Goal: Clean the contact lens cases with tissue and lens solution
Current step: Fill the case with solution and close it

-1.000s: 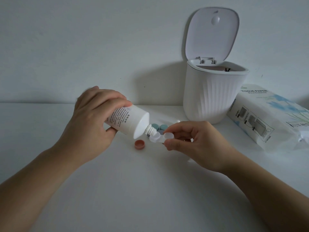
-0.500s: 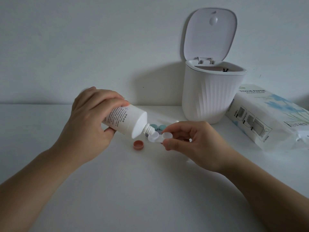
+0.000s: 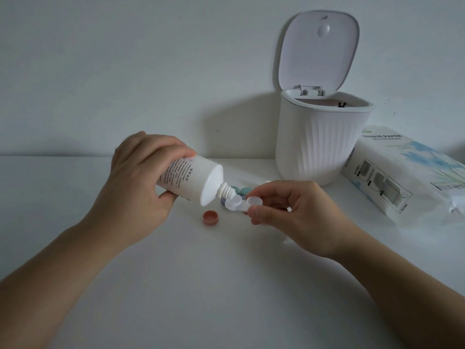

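My left hand (image 3: 136, 180) grips a white lens solution bottle (image 3: 193, 180), tipped so its nozzle points down and to the right. The nozzle tip sits over the left well of a white contact lens case (image 3: 240, 204), which my right hand (image 3: 289, 210) pinches by its right end between thumb and fingers. Both wells of the case are uncapped. A pink screw cap (image 3: 210, 217) lies open side up on the white table (image 3: 201, 285), just below the bottle. Teal and blue-grey caps (image 3: 242, 190) lie behind the case, partly hidden by it.
A white ribbed desktop bin (image 3: 319, 144) stands at the back right with its lid (image 3: 318, 49) flipped up. A pack of tissue paper (image 3: 407, 172) lies to its right. A pale wall (image 3: 125, 71) runs behind the table.
Both hands, with the bottle and the case, stay almost where they were; the nozzle remains over the case's left well. Only slight drift of the view.
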### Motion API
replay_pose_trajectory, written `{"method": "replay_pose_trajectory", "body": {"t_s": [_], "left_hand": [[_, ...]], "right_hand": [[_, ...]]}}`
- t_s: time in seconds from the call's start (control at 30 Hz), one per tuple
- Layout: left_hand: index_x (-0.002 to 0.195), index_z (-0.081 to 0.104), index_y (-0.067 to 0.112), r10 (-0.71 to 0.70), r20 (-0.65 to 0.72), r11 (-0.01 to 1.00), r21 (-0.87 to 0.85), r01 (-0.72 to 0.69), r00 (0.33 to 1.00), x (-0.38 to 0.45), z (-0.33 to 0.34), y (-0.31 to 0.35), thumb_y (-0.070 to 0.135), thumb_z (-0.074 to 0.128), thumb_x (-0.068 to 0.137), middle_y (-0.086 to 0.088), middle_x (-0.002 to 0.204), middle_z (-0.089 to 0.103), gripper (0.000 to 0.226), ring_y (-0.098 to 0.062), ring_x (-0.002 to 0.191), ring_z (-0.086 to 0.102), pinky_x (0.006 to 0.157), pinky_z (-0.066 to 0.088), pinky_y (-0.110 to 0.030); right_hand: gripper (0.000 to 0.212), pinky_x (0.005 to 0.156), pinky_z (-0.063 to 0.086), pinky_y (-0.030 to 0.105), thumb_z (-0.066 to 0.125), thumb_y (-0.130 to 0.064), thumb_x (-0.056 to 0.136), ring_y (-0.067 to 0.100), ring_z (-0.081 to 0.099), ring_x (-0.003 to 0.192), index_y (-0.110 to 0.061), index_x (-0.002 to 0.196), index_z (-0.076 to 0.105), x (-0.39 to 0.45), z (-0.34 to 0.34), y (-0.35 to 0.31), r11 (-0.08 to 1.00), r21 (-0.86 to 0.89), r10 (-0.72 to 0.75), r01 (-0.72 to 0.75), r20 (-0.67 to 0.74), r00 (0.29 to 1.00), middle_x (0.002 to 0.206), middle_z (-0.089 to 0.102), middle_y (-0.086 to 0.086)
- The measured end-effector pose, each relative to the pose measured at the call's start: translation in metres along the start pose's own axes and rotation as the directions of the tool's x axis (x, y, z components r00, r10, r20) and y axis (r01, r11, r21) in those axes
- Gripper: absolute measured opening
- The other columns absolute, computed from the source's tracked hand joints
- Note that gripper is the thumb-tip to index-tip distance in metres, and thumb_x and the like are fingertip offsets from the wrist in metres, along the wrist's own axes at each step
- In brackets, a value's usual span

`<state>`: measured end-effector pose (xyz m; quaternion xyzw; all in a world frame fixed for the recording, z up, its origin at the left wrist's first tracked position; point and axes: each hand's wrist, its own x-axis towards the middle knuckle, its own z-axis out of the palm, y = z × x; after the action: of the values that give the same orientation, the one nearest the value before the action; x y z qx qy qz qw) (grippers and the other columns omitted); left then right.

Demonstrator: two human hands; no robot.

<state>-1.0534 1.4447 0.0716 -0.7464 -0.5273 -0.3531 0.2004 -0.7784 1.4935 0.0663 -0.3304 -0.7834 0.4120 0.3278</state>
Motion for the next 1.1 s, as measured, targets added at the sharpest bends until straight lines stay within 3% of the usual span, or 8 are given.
{"method": "replay_pose_trajectory", "body": {"t_s": [0.17, 0.4, 0.73, 0.87, 0.93, 1.1], "left_hand": [[0.120, 0.064, 0.013, 0.010, -0.002, 1.000, 0.019, -0.010, 1.000, 0.0001, -0.0003, -0.0010, -0.010, 0.084, 0.060, -0.005, 0.122, 0.062, 0.067, -0.036, 0.119, 0.052, 0.117, 0.025, -0.040], [0.118, 0.065, 0.011, 0.019, -0.007, 0.999, 0.027, -0.019, 1.000, 0.0012, 0.0001, -0.0003, -0.012, 0.083, 0.060, -0.007, 0.121, 0.063, 0.066, -0.035, 0.118, 0.052, 0.117, 0.025, -0.041], [0.122, 0.065, 0.009, -0.033, -0.014, 0.998, -0.054, 0.032, 0.999, -0.0009, 0.0008, -0.0005, -0.006, 0.089, 0.062, -0.006, 0.125, 0.062, 0.066, -0.036, 0.119, 0.054, 0.111, 0.035, -0.053], [0.126, 0.063, 0.011, -0.104, -0.028, 0.983, -0.158, 0.099, 0.994, -0.0020, -0.0018, 0.0014, -0.002, 0.090, 0.064, 0.003, 0.126, 0.057, 0.069, -0.021, 0.119, 0.050, 0.104, 0.041, -0.051], [0.128, 0.061, 0.014, -0.147, -0.026, 0.971, -0.195, 0.139, 0.989, -0.0032, -0.0023, 0.0013, 0.002, 0.090, 0.065, 0.010, 0.125, 0.054, 0.070, -0.012, 0.117, 0.048, 0.103, 0.042, -0.043], [0.122, 0.056, 0.041, -0.308, -0.003, 0.899, -0.327, 0.290, 0.951, -0.0048, -0.0047, 0.0024, 0.014, 0.089, 0.069, 0.026, 0.117, 0.059, 0.068, 0.015, 0.111, 0.049, 0.089, 0.032, 0.002]], "right_hand": [[0.010, 0.081, 0.058, 0.042, 0.077, -0.024, 0.088, 0.016, 0.075, 0.081, -0.028, 0.097, 0.075, -0.0003, 0.0006, -0.0014, 1.000, 0.018, -0.001, 0.001, 0.002, 1.000, 0.082, 0.078, -0.002], [0.009, 0.085, 0.058, 0.050, 0.078, -0.024, 0.087, 0.018, 0.075, 0.082, -0.028, 0.096, 0.075, -0.0001, 0.0008, -0.0012, 1.000, 0.027, 0.003, -0.003, -0.002, 1.000, 0.082, 0.078, -0.002], [0.011, 0.084, 0.060, 0.041, 0.077, -0.024, 0.088, 0.014, 0.075, 0.080, -0.029, 0.098, 0.075, 0.0008, -0.0006, 0.0027, 0.999, 0.032, -0.013, 0.013, -0.016, 1.000, 0.083, 0.078, -0.002], [0.009, 0.082, 0.059, 0.039, 0.076, -0.023, 0.088, 0.015, 0.075, 0.077, -0.027, 0.096, 0.075, 0.0010, -0.0012, 0.0033, 0.999, 0.031, -0.031, 0.032, -0.025, 0.999, 0.081, 0.078, -0.001], [0.009, 0.082, 0.059, 0.040, 0.076, -0.023, 0.088, 0.016, 0.075, 0.077, -0.027, 0.097, 0.075, 0.0012, -0.0013, 0.0039, 0.999, 0.039, -0.031, 0.032, -0.028, 0.999, 0.081, 0.078, 0.000], [0.011, 0.081, 0.058, 0.038, 0.075, -0.023, 0.090, 0.020, 0.073, 0.077, -0.029, 0.099, 0.075, 0.0020, -0.0024, 0.0045, 0.998, 0.047, -0.049, 0.050, -0.026, 0.998, 0.081, 0.077, 0.001]]}}
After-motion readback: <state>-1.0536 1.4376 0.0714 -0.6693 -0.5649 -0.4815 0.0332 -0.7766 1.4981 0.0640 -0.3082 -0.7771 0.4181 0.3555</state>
